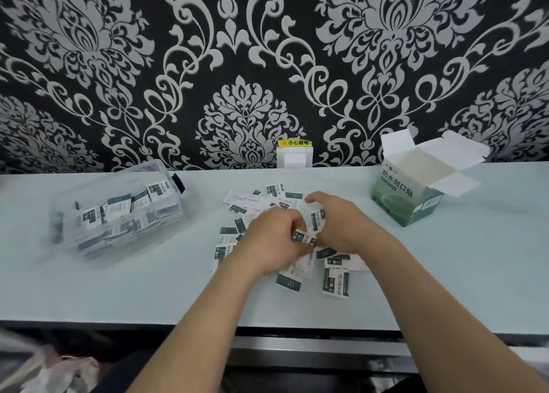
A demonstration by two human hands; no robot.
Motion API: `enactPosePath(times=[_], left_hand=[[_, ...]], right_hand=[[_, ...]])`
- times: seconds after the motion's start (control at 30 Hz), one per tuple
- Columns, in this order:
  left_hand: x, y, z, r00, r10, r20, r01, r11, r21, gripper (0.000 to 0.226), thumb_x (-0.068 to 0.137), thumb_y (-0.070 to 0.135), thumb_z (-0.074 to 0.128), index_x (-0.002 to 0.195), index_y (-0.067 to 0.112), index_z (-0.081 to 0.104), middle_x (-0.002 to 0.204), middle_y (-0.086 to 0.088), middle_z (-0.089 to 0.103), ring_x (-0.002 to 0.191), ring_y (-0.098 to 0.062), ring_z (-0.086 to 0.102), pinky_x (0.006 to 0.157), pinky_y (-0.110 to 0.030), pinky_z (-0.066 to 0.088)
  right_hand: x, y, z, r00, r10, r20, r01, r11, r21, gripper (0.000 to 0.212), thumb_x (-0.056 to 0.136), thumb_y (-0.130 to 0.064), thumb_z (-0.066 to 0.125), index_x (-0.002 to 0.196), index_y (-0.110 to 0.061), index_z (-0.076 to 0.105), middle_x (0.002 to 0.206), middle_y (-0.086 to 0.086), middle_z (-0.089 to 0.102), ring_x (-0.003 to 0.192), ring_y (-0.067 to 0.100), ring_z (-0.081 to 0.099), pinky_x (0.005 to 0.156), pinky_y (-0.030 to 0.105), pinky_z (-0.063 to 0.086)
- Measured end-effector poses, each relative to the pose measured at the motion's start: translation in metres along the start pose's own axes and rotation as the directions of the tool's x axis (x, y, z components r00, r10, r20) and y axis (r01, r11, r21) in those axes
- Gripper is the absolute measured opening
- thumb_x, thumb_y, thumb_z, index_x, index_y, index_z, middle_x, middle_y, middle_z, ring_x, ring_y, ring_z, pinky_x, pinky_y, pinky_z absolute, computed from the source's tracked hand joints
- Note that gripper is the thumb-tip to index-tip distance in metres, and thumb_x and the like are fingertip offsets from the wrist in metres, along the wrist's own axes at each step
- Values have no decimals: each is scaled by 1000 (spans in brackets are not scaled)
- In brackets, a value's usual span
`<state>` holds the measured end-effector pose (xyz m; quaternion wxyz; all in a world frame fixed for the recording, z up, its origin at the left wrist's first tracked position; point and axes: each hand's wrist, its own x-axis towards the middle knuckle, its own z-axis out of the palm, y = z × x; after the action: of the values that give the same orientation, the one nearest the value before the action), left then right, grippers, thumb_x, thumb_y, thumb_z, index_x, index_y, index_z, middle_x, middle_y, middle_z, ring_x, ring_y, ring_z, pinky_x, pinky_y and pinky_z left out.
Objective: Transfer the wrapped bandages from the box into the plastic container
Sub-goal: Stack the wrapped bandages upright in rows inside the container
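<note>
Both hands meet over the middle of a loose heap of wrapped bandages (335,282) on the pale countertop (445,273). The left hand (267,239) has its fingers curled inward; the right hand (338,223) arches beside it, fingers bent downward. Between them several sachets are bunched and pinched, one standing on edge against the right fingers. How many are held cannot be told.

Assessment: the step in hand is gathering a bundle from the heap for carriage to the container. To do it well, the sachets should be squared into a flat stack before lifting, gripped across the faces rather than the edges, since loose ones are likely to slip out sideways.

Materials: the sachets are thin, flat paper rectangles, white with a dark green band and printed characters, light and smooth, probably slippery against each other. Just under and around the grip they lie scattered, overlapping at all angles.

Well to the left of the grip and a little beyond it stands the clear plastic container (71,238), rigid, rectangular, with a dark latch, already partly filled with sachets. Farther off to the right stands the green and white cardboard box (398,202), flaps open; its visible interior shows nothing. Beyond, a white wall socket (294,156) carries a yellow warning label.
</note>
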<state>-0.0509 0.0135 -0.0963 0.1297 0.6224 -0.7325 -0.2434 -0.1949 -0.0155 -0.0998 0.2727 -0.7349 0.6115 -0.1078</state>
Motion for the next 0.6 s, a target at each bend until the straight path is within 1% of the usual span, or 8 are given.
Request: enactPosePath(times=[0.07, 0.13, 0.23, 0.33, 0.4, 0.47, 0.53, 0.6], left_hand=[[3, 6, 5, 1000, -13, -28, 15, 997, 70, 25, 74, 31, 80, 81, 28, 57, 87, 7, 59, 82, -15, 55, 62, -28, 35], [5, 8, 6, 998, -47, -39, 51, 995, 88, 24, 74, 30, 80, 82, 26, 58, 84, 7, 60, 80, -16, 55, 60, -28, 36], [10, 10, 6, 990, -138, -22, 137, 990, -15, 26, 73, 25, 82, 81, 25, 57, 83, 8, 60, 79, -15, 57, 59, -26, 38], [13, 10, 4, 986, -167, 27, 169, 981, -91, 30, 74, 22, 81, 88, 26, 55, 89, 6, 59, 80, -13, 56, 62, -27, 41], [12, 8, -1, 986, -163, 39, 168, 972, -166, 34, 76, 21, 81, 99, 27, 57, 91, 4, 60, 80, -13, 60, 67, -28, 46], [10, 6, -10, 986, -161, 30, 163, 935, -316, 37, 77, 20, 81, 106, 28, 59, 93, -2, 65, 82, -18, 67, 76, -35, 54], [8, 5, -18, 986, -164, 1, 145, 870, -472, 29, 77, 19, 81, 100, 27, 65, 94, -11, 71, 84, -26, 71, 83, -41, 55], [7, 6, -21, 984, -178, -27, 131, 813, -567, 17, 76, 16, 81, 88, 22, 70, 87, -11, 74, 83, -26, 71, 82, -38, 56]], right_hand=[[0, 2, -1, 999, -28, -19, 28, 999, 22, 72, 77, -1, 71, 138, -25, 43, 114, 3, 59, 93, 16, 50, 75, 23, 41], [-1, 4, -4, 996, -64, -65, 66, 997, 41, 69, 77, -1, 71, 136, -26, 45, 112, 3, 61, 90, 15, 52, 75, 23, 42], [-3, 8, -13, 984, -45, -173, 68, 989, 135, 68, 79, -6, 75, 136, -28, 47, 106, 3, 62, 84, 17, 55, 75, 29, 48], [-2, 16, -21, 972, 56, -228, 4, 967, 255, 67, 83, -8, 73, 139, -28, 43, 108, 3, 63, 92, 23, 64, 81, 40, 56], [-2, 22, -23, 967, 132, -218, -42, 927, 374, 60, 88, -5, 65, 139, -27, 42, 105, 5, 68, 90, 23, 67, 78, 40, 57], [-3, 23, -23, 970, 172, -175, -64, 865, 497, 51, 94, -4, 55, 139, -23, 41, 100, 6, 72, 86, 20, 70, 73, 36, 58], [-4, 20, -21, 980, 170, -106, -69, 784, 616, 43, 97, -4, 49, 137, -21, 42, 99, 9, 73, 79, 14, 71, 65, 31, 57], [-7, 15, -19, 988, 143, -61, -65, 733, 677, 38, 99, -5, 47, 133, -21, 44, 97, 10, 73, 72, 8, 69, 65, 27, 57]])
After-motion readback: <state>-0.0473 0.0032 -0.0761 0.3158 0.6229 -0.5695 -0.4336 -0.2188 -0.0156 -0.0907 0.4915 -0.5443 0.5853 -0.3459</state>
